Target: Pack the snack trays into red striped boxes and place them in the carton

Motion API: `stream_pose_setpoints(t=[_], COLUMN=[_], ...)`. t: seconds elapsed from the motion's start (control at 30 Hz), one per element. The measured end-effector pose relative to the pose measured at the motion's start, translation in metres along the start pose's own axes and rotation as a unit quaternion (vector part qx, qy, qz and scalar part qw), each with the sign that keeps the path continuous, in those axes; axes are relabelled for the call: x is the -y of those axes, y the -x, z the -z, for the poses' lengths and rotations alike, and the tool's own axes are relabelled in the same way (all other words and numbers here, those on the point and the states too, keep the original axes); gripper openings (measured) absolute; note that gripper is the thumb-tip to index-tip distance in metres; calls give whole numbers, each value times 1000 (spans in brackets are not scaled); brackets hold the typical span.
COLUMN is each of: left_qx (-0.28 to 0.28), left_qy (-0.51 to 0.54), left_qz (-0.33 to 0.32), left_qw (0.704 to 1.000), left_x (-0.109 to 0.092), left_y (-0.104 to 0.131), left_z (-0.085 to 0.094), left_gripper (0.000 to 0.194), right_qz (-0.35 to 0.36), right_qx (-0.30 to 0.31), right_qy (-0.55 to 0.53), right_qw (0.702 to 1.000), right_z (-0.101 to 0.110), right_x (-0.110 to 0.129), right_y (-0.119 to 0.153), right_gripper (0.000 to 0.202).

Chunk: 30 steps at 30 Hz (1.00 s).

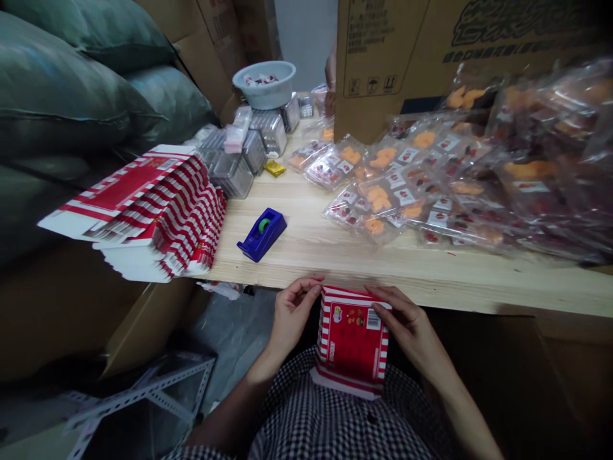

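Note:
A red and white striped carton [355, 338] with a barcode lies against my checked shirt, just below the table's front edge. My left hand [293, 313] pinches its upper left corner between thumb and fingers. On the other side, my right hand [406, 322] grips the upper right edge, fingers on top near the barcode. The carton's top looks partly open, with its flaps along the upper edge. Beyond my left hand a blue tape dispenser [262, 235] with a green core sits on the wooden table [306, 252].
A stack of flat striped cartons [158, 211] stands at the left. Clear bags with orange pieces [383, 198] pile up on the right, before a large cardboard box [383, 70]. Clear cases [232, 172], a yellow packet [274, 167] and a white basin [265, 89] are behind.

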<state>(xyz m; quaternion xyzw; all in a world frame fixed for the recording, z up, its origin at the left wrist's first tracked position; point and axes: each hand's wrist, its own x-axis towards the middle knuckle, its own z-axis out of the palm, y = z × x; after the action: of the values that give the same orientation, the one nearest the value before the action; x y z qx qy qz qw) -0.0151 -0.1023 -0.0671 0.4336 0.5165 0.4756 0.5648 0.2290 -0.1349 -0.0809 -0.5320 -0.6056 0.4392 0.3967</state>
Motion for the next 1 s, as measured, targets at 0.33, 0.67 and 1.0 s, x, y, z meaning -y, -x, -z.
stream_pose_setpoints(t=[0.33, 0.67, 1.0], left_qx=[-41, 25, 149], left_qy=[-1, 33, 88], left_qz=[13, -10, 41], left_qw=[999, 999, 984], left_x=[0, -1, -15], left_y=[3, 2, -8], left_z=[-7, -12, -9], left_gripper=[17, 25, 61], right_qz=[14, 13, -1], right_qx=[-20, -48, -14], right_qy=[56, 21, -28], right_qw=[998, 999, 999], right_z=[-4, -1, 21], right_x=[14, 16, 24], right_y=[5, -2, -9], right_gripper=[33, 29, 26])
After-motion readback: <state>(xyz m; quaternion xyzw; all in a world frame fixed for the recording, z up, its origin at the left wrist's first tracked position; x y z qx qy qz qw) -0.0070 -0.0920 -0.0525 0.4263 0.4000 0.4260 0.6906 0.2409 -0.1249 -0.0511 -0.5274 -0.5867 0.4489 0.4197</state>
